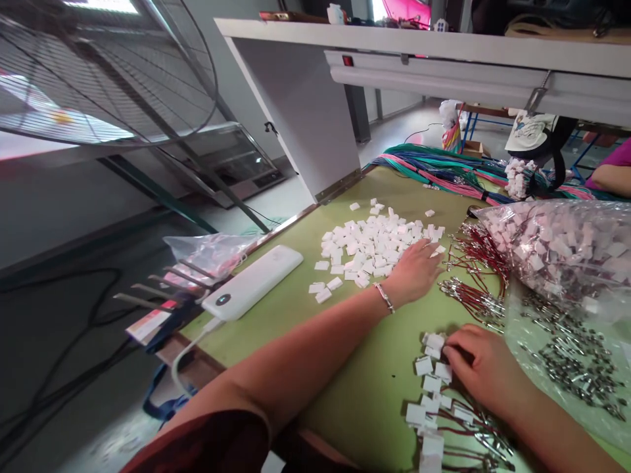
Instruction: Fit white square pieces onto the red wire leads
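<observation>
My left hand (415, 270) reaches to the right edge of a loose pile of white plastic connector housings (365, 243), its fingers stretched out over a few of them. My right hand (486, 364) is closed, thumb and forefinger pinched at a white connector housing (434, 343) at the top of a row. Below that hand, more white housings with dark red wires (458, 420) lie in a column toward the table's near edge. Bundles of red wires with metal terminals (473, 299) lie between my two hands. The fingertips of my right hand are partly hidden.
A clear bag of white housings (566, 246) and a plastic sheet with loose metal terminals (582, 361) lie at the right. Long coloured cables (434, 164) stretch along the back. A white power bank (254, 282) sits at the left edge, near a fan (113, 72).
</observation>
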Demonstrator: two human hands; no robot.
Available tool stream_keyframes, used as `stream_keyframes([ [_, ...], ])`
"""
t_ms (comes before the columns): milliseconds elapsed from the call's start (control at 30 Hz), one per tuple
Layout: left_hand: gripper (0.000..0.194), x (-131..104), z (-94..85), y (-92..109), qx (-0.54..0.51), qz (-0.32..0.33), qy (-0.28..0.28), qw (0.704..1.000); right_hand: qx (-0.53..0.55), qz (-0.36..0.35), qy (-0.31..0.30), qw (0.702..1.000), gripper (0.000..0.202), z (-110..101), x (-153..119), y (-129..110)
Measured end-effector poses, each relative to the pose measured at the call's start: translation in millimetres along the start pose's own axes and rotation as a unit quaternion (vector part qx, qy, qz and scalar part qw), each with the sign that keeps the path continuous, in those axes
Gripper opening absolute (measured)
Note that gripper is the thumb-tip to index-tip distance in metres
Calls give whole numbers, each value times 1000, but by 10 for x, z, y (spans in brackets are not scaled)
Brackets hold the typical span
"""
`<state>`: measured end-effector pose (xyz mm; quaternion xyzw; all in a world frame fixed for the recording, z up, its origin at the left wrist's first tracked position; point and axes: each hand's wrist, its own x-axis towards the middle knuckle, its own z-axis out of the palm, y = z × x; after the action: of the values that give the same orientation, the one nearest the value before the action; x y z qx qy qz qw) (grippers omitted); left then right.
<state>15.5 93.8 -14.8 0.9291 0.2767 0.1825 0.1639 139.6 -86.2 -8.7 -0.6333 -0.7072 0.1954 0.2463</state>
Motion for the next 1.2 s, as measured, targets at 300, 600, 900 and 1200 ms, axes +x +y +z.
stream_keyframes([
  [300,22,-39,113,-105,119,-18,-47,992,-301,76,79,947,18,-80,155,350],
  [600,20,-122,50,-132,-9,-59,-13,998,-296,67,43,952,18,-67,120,290],
  [900,32,-145,-14,70,-284,-124,91,946,-291,59,70,952,20,38,176,317],
  [1200,19,-282,29,304,-646,-186,-34,740,8,57,193,980,16,-121,101,225],
])
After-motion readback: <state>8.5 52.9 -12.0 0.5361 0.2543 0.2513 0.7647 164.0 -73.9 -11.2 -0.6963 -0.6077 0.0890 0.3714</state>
